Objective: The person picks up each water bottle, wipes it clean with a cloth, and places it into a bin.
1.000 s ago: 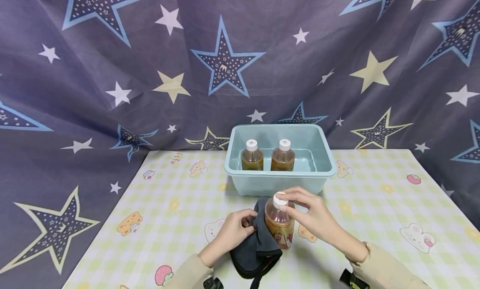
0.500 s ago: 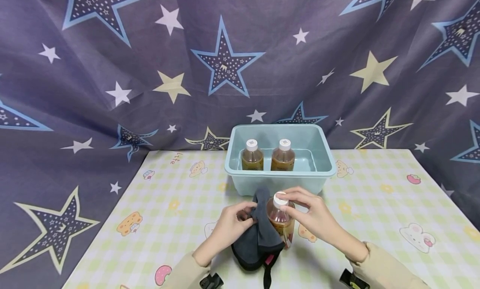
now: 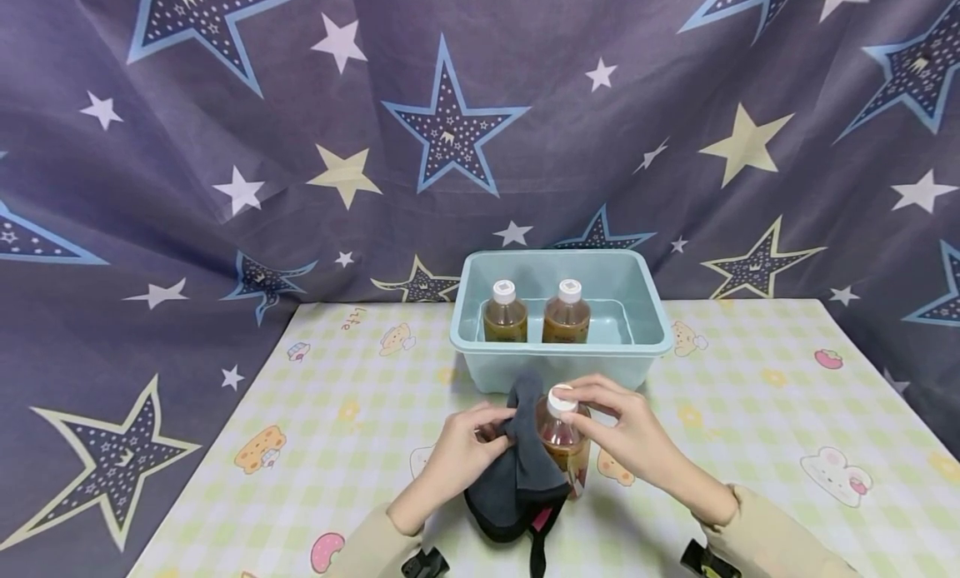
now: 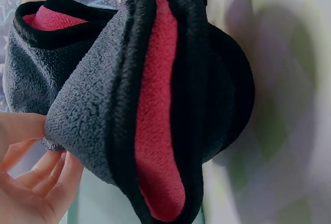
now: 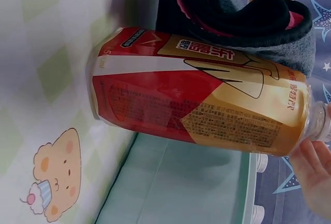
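Observation:
My left hand [image 3: 467,449] pinches a folded dark grey cleaning cloth [image 3: 498,490] between thumb and fingers. In the left wrist view the cloth [image 4: 90,97] shows black edging, a pink underside and a hanging loop. Just right of it a drink bottle [image 3: 564,455] stands upright on the table, the cloth lying against its left side. My right hand [image 3: 618,417] grips the bottle's white cap from above with thumb and fingers. The right wrist view shows the bottle's red and gold label [image 5: 196,105]. The cloth covers part of the bottle from the head view.
A light blue plastic bin [image 3: 555,368] stands right behind the bottle, near the table's back edge. Two similar white-capped bottles, one left [image 3: 505,320] and one right [image 3: 566,320], stand inside it. A checked tablecloth [image 3: 750,445] covers the table; a star-patterned curtain [image 3: 600,161] hangs behind.
The left hand has shifted the cloth a little up and right along the bottle's side, then held nearly still. The right hand keeps its grip on the cap.

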Demonstrator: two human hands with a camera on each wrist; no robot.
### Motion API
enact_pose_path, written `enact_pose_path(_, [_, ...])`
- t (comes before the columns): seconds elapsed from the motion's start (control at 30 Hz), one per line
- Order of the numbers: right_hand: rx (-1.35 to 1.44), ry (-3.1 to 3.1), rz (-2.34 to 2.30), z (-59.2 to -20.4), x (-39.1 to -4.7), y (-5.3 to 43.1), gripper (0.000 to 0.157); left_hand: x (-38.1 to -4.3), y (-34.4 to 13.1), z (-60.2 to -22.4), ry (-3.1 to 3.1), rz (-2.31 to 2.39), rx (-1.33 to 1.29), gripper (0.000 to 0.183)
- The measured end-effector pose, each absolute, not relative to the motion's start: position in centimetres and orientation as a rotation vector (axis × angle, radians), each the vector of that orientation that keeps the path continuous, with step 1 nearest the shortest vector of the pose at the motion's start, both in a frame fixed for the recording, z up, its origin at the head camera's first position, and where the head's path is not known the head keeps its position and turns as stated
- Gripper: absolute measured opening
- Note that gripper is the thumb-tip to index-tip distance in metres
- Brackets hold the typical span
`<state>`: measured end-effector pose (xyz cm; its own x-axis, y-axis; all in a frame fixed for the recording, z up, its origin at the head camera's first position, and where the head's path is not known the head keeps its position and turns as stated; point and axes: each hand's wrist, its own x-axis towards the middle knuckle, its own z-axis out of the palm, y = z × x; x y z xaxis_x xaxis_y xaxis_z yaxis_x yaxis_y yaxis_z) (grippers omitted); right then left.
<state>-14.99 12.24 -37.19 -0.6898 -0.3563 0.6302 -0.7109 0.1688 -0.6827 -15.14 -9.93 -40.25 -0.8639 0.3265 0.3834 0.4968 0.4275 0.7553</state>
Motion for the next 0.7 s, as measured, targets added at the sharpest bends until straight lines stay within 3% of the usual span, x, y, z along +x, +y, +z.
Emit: enact_pose_path(0.7, [1.026, -2.122, 1.527, -37.3, -15.0, 12.3, 0.030, -15.9, -9.7, -43.3, -2.694, -1.225, -0.736, 0.025])
